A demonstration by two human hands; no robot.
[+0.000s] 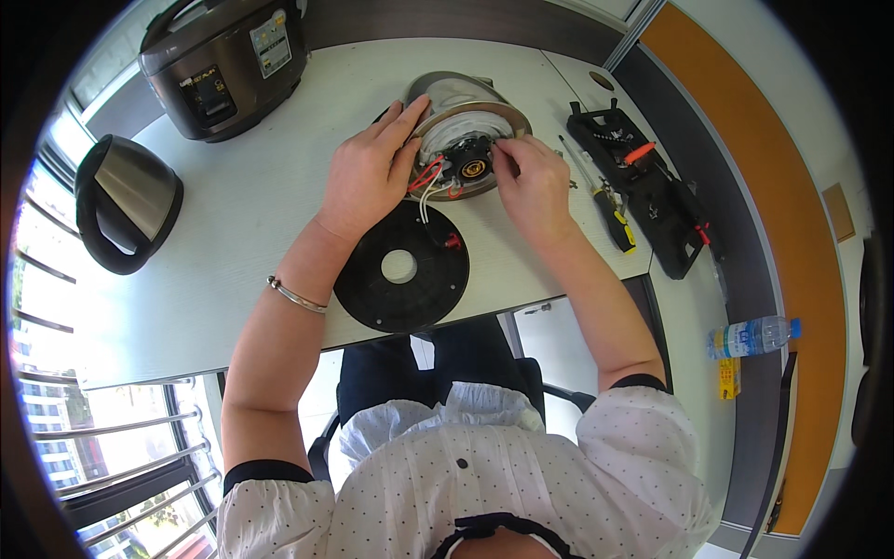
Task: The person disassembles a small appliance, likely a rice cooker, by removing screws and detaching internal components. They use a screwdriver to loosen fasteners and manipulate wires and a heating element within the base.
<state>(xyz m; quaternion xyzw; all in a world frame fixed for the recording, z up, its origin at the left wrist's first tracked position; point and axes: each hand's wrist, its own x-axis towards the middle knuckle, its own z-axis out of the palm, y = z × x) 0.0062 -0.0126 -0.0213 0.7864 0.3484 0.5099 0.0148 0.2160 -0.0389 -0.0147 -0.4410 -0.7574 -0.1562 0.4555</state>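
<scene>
An opened metal appliance body point(454, 93) lies at the back middle, with a white inner part, a black component point(470, 163) with a brass-coloured centre, and red and white wires. My left hand point(368, 177) holds the left side of its rim, fingertips over the edge. My right hand point(529, 191) has thumb and index finger pinched at the right of the black component; what is between them is hidden. A black disc point(368, 284) with a centre hole lies in front, a small red connector point(453, 240) on it at the wire ends.
A steel kettle point(128, 200) and a dark cooker point(219, 79) stand at the left. At the right lie a screwdriver point(615, 219), a black toolcase point(661, 224) and a water bottle point(750, 337). The desk's front edge point(186, 368) crosses below, beside a barred window.
</scene>
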